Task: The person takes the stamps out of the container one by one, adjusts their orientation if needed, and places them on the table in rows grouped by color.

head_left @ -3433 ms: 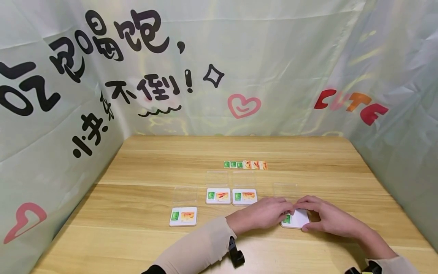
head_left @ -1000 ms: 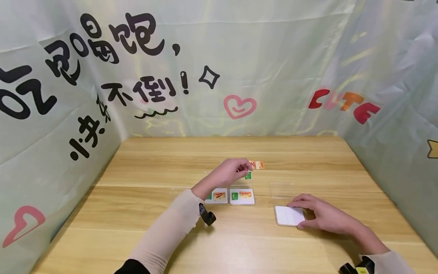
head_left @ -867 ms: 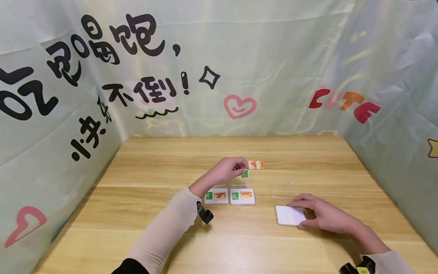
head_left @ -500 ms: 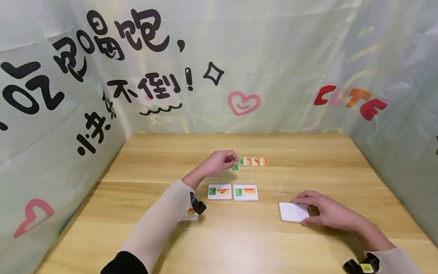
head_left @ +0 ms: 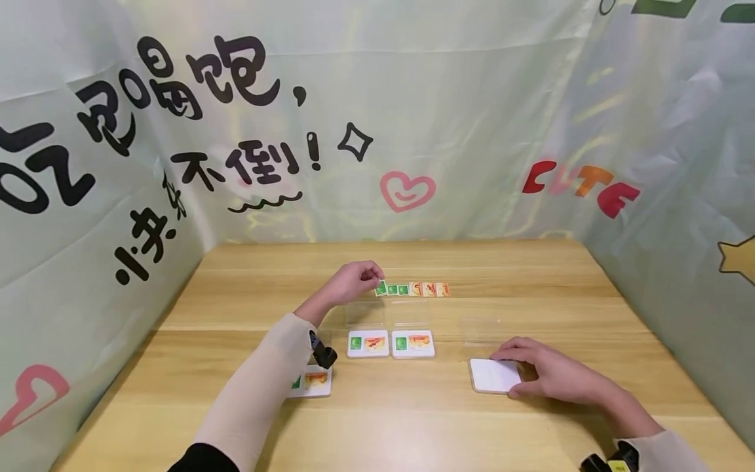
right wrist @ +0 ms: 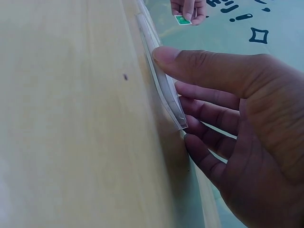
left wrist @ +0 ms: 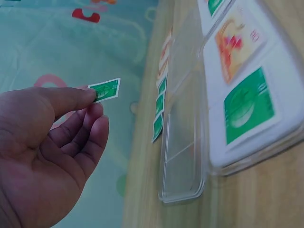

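While the left hand (head_left: pixel 352 282) pinches a green stamp (head_left: pixel 381 288) by the L end of the stamp row (head_left: pixel 415 289), head view has the right hand (head_left: pixel 551 370) well apart, gripping the white case (head_left: pixel 494 375) by its edges. Left sleeve (head_left: pixel 248 387) half hides a decorated case (head_left: pixel 316 382); drag it low n it could knock that outta place, imo.

L wrist view: stamp's up off the tabletop (left wrist: pixel 142 190), held at one end only, so a loose pinch = prob a drop, maybe onto a clear lid (left wrist: pixel 183 161).

R wrist view: thumb's on the white case rim, fingers behind; uneven squeeze might skid it tbh.
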Motion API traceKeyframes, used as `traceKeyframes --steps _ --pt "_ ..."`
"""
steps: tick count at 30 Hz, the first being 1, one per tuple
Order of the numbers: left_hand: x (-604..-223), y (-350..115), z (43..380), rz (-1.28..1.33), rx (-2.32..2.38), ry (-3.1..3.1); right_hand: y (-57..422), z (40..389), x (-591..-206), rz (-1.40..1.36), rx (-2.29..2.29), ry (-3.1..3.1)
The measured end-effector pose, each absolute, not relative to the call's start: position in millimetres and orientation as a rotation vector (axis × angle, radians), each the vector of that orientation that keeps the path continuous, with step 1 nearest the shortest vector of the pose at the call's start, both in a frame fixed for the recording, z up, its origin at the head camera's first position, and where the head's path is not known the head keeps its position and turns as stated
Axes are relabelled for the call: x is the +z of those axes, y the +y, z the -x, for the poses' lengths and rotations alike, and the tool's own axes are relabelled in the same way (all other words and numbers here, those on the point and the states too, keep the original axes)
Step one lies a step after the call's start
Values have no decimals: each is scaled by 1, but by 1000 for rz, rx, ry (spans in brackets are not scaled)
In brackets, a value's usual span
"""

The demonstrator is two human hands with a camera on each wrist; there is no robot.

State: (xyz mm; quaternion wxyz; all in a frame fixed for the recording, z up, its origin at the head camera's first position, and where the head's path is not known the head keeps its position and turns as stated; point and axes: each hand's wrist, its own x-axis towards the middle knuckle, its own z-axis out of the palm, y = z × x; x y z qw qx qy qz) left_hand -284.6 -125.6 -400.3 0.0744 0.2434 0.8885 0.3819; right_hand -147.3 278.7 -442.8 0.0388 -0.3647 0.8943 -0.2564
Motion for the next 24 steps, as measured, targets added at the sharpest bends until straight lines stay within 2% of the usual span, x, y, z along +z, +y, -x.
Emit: traceKeyframes --steps 24 --pt "-409 -143 312 -551 1117 2626 276 148 -442 1102 -777 2756"
